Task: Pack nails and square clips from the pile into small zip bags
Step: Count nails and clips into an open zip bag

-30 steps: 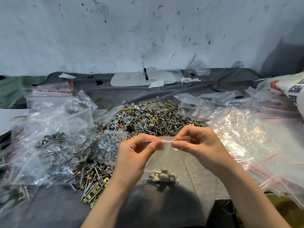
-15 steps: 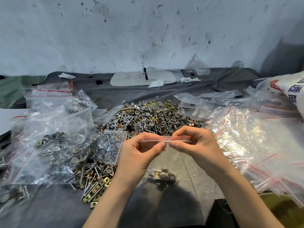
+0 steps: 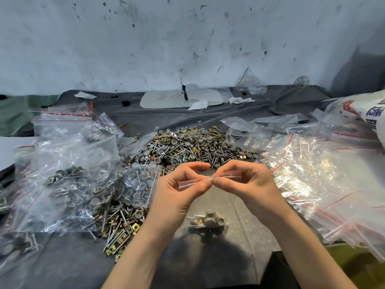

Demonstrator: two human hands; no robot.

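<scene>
A small clear zip bag (image 3: 205, 207) hangs in front of me, with a clump of nails, grey caps and a brass clip at its bottom. My left hand (image 3: 177, 197) and my right hand (image 3: 248, 184) both pinch its red-lined zip strip between thumb and fingers, the fingertips meeting near the strip's middle. Behind the hands lies the loose pile (image 3: 193, 147) of nails, grey round caps and brass square clips on the grey cloth.
Filled zip bags (image 3: 68, 180) and spilled nails and clips (image 3: 120, 228) lie to the left. A stack of unfilled zip bags (image 3: 325, 180) covers the right side. A white printed sack (image 3: 366, 113) sits far right, a white board (image 3: 179, 99) near the wall.
My two hands have slid together along the zip strip: the left moved right and the right moved left, so the fingertips now meet at its middle.
</scene>
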